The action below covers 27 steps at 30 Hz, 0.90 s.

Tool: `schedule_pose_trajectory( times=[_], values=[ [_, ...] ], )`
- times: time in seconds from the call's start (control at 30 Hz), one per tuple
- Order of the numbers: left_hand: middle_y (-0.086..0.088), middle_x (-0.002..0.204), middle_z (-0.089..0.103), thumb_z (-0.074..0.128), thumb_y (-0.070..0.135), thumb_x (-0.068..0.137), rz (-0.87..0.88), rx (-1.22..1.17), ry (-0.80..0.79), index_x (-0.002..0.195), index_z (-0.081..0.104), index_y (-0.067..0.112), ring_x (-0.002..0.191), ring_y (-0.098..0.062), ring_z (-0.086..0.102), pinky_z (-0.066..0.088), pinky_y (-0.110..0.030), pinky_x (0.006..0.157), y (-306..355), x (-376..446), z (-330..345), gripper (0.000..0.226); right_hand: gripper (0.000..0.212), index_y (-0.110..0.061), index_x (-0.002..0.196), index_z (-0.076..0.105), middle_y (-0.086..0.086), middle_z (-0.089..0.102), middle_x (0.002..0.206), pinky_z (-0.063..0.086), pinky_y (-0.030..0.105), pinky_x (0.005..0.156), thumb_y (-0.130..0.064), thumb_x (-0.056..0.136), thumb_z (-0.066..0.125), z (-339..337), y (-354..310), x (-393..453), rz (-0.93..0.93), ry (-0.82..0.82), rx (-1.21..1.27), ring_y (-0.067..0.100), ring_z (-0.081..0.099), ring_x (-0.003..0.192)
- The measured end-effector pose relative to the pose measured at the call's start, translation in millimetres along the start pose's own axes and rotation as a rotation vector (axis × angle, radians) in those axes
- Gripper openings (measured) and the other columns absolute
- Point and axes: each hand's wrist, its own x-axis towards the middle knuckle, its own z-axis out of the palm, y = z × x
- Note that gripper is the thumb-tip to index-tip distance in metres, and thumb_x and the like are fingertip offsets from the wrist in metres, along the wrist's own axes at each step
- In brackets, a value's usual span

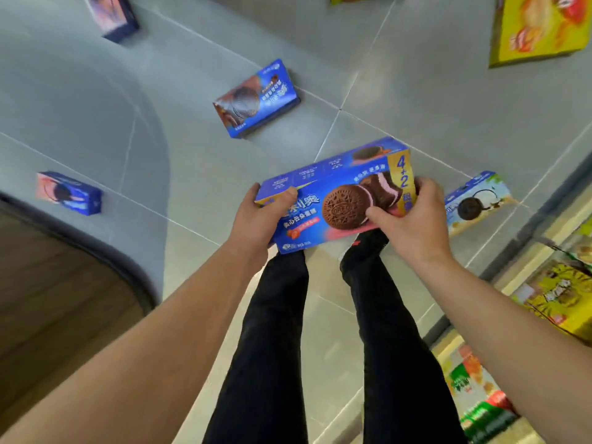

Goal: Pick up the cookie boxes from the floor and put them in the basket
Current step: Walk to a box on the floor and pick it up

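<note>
Above the floor [416, 100] we grip the box [336, 193] by its ends, left hand [256, 216] and right hand [413, 216] curled round it, steadying its length for carrying.

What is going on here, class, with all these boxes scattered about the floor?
A person standing on a grey tiled floor holds a blue cookie box off the ground, left hand gripping one end and right hand the other. Four more blue cookie boxes lie on the floor: one ahead, one at the left, one at the top left and one by the shelf at the right. No basket is in view.
</note>
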Motion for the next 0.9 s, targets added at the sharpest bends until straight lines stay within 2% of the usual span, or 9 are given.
schedule_pose_trajectory(
  times=[0.1, 0.2, 0.37, 0.43, 0.5, 0.63, 0.73, 0.8, 0.9],
  values=[
    [0.001, 0.096, 0.075, 0.077, 0.023, 0.079, 0.072, 0.116, -0.081, 0.118, 0.058, 0.018, 0.079, -0.015, 0.073, 0.054, -0.025, 0.057, 28, -59, -8, 0.043, 0.065, -0.017, 0.109, 0.047, 0.008, 0.059, 0.110, 0.050, 0.044, 0.090, -0.031, 0.057, 0.085, -37, -22, -49, 0.041, 0.027, 0.100, 0.023, 0.061, 0.100],
    [-0.001, 0.110, 0.070, 0.084, 0.022, 0.071, 0.203, 0.262, -0.145, 0.120, 0.050, 0.020, 0.091, -0.018, 0.072, 0.058, -0.032, 0.070, 48, -100, -10, 0.060, 0.070, -0.016, 0.111, 0.046, 0.007, 0.062, 0.109, 0.051, 0.043, 0.090, -0.029, 0.056, 0.088, -68, -35, -89, 0.073, 0.074, 0.184, 0.022, 0.063, 0.100],
    [-0.001, 0.124, 0.059, 0.084, 0.033, 0.058, 0.376, 0.517, -0.287, 0.128, 0.040, 0.021, 0.102, -0.013, 0.067, 0.056, -0.037, 0.087, 78, -155, -12, 0.084, 0.068, -0.024, 0.107, 0.046, -0.010, 0.061, 0.100, 0.046, 0.014, 0.072, -0.037, 0.056, 0.089, -98, -52, -160, 0.104, 0.213, 0.242, 0.001, 0.062, 0.090],
    [0.004, 0.128, 0.055, 0.085, 0.035, 0.057, 0.423, 0.602, -0.344, 0.136, 0.035, 0.026, 0.101, -0.005, 0.066, 0.056, -0.028, 0.084, 90, -170, -19, 0.094, 0.068, -0.028, 0.107, 0.043, -0.018, 0.058, 0.096, 0.040, 0.007, 0.063, -0.039, 0.057, 0.088, -104, -58, -187, 0.110, 0.224, 0.237, -0.009, 0.059, 0.086],
    [0.007, 0.132, 0.052, 0.085, 0.037, 0.057, 0.471, 0.706, -0.396, 0.143, 0.032, 0.030, 0.103, -0.003, 0.064, 0.056, -0.025, 0.083, 100, -187, -28, 0.102, 0.068, -0.030, 0.109, 0.042, -0.021, 0.057, 0.096, 0.038, 0.010, 0.063, -0.042, 0.059, 0.087, -110, -63, -214, 0.142, 0.217, 0.220, -0.008, 0.057, 0.088],
    [0.014, 0.123, 0.053, 0.087, 0.037, 0.059, 0.633, 0.931, -0.445, 0.138, 0.037, 0.032, 0.104, -0.006, 0.063, 0.056, -0.034, 0.088, 120, -214, -46, 0.094, 0.083, -0.025, 0.128, 0.040, -0.006, 0.051, 0.128, 0.042, 0.027, 0.088, -0.045, 0.061, 0.085, -119, -70, -256, 0.143, 0.186, 0.179, 0.011, 0.053, 0.112],
    [0.018, 0.117, 0.055, 0.088, 0.035, 0.061, 0.733, 1.110, -0.545, 0.137, 0.036, 0.034, 0.101, 0.001, 0.060, 0.053, -0.023, 0.082, 129, -234, -54, 0.092, 0.104, -0.028, 0.144, 0.025, -0.005, 0.034, 0.146, 0.038, 0.030, 0.095, -0.049, 0.062, 0.085, -122, -84, -293, 0.148, 0.277, 0.257, 0.009, 0.044, 0.122],
    [0.023, 0.111, 0.055, 0.088, 0.040, 0.059, 0.774, 1.212, -0.625, 0.135, 0.037, 0.037, 0.096, 0.007, 0.059, 0.050, -0.013, 0.074, 131, -250, -55, 0.092, 0.103, -0.030, 0.145, 0.025, -0.007, 0.031, 0.147, 0.036, 0.027, 0.094, -0.053, 0.063, 0.083, -118, -96, -321, 0.149, 0.288, 0.266, 0.006, 0.039, 0.123],
    [0.025, 0.110, 0.056, 0.088, 0.038, 0.061, 0.784, 1.306, -0.753, 0.134, 0.037, 0.037, 0.095, 0.009, 0.061, 0.052, -0.011, 0.069, 122, -272, -50, 0.089, 0.097, -0.029, 0.142, 0.033, -0.010, 0.032, 0.140, 0.032, 0.015, 0.086, -0.055, 0.060, 0.078, -105, -101, -362, 0.193, 0.276, 0.325, 0.003, 0.039, 0.120]
  ],
)
